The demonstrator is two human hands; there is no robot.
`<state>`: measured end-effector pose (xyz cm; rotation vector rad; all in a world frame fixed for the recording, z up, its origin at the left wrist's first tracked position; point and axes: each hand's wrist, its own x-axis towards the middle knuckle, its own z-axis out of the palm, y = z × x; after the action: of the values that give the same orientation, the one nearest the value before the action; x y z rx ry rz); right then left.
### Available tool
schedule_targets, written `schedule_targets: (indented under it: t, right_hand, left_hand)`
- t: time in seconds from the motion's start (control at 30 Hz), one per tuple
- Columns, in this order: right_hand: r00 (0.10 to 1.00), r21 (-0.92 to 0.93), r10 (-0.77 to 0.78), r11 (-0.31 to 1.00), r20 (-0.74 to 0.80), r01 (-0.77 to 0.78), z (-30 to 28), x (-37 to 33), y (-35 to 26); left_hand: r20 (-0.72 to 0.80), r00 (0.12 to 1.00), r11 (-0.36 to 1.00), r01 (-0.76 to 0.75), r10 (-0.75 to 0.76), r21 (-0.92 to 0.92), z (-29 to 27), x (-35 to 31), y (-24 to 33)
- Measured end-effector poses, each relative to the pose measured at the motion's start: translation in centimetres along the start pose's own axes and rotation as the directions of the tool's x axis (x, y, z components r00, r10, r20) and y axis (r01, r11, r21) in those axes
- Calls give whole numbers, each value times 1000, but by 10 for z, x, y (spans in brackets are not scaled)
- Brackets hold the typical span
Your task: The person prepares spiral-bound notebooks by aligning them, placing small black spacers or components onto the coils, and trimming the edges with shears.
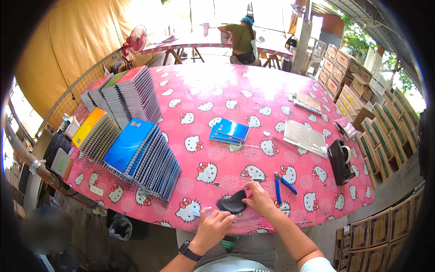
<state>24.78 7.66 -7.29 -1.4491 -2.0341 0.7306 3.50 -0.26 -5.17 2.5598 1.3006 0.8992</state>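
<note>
A black, flat, curved piece (232,202) that looks soft is at the table's near edge, its kind unclear. At its right end my right hand (260,199) pinches it between thumb and fingers. My left hand (213,226) is closed just below its left end, fingers curled down; what they hold, if anything, is hidden. A thin pale-blue object (195,213) sticks out beside the left thumb. Partly under my hands runs a thin wire spiral (249,220). Blue-handled cutting pliers (284,185) lie to the right of my right hand, their handles spread.
Stacks of blue spiral notebooks (140,154), yellow ones (93,131) and taller book piles (138,95) stand left. Several blue notebooks (230,130) lie mid-table. A clear plastic sheet (306,136) and black tape dispenser (340,162) are right. A person (244,41) works beyond.
</note>
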Motion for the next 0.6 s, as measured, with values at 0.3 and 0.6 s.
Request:
schedule_targets:
  t: [0.3,0.6]
  right_hand:
    - [933,-133,-300,935,197,329,2,-4,-11]
    - [963,-94,-253,961,88,261,-6,-14,-17]
  left_hand:
    - [-16,1000,999,24,-25,-25,-4,-2,-4]
    - [-51,999,999,2,-4,-36,-7,1,-7]
